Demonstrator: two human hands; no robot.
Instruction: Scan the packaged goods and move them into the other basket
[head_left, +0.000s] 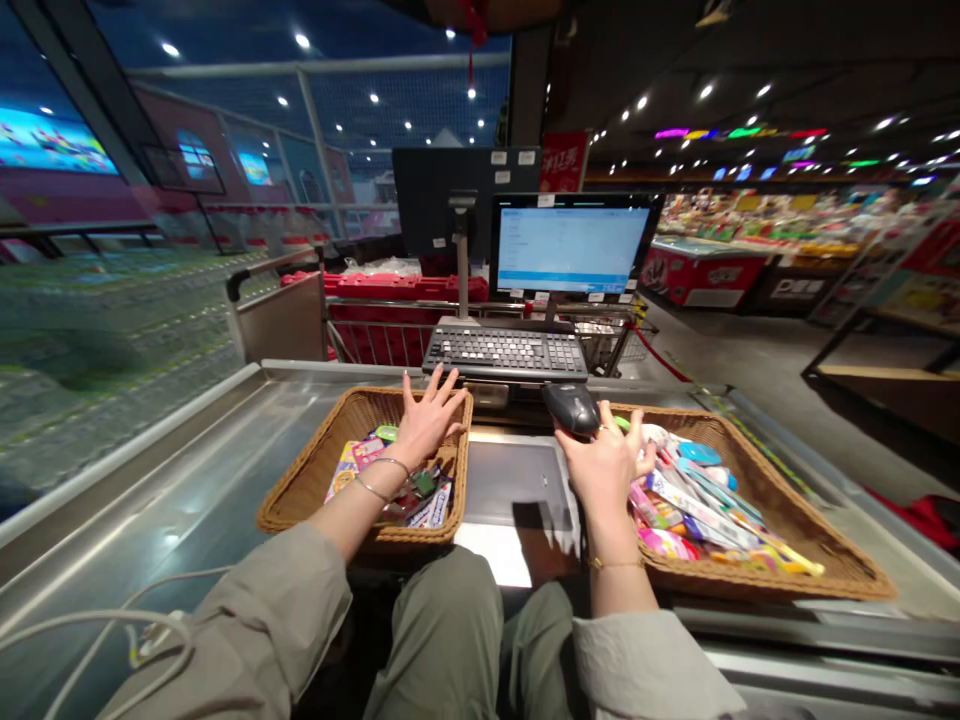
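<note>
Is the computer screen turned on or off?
On. The screen glows bright blue-white and shows faint rows of text, just above the keyboard.

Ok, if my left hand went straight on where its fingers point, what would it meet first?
Your left hand would probably meet the keyboard first, just past the left basket's far rim; its height over the rim is unclear.

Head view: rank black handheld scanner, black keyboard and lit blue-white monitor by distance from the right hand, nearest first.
1. Black handheld scanner: just ahead of the right hand, nearly touching.
2. Black keyboard: behind the scanner, toward the left.
3. Lit blue-white monitor: farthest back, upright.
</note>
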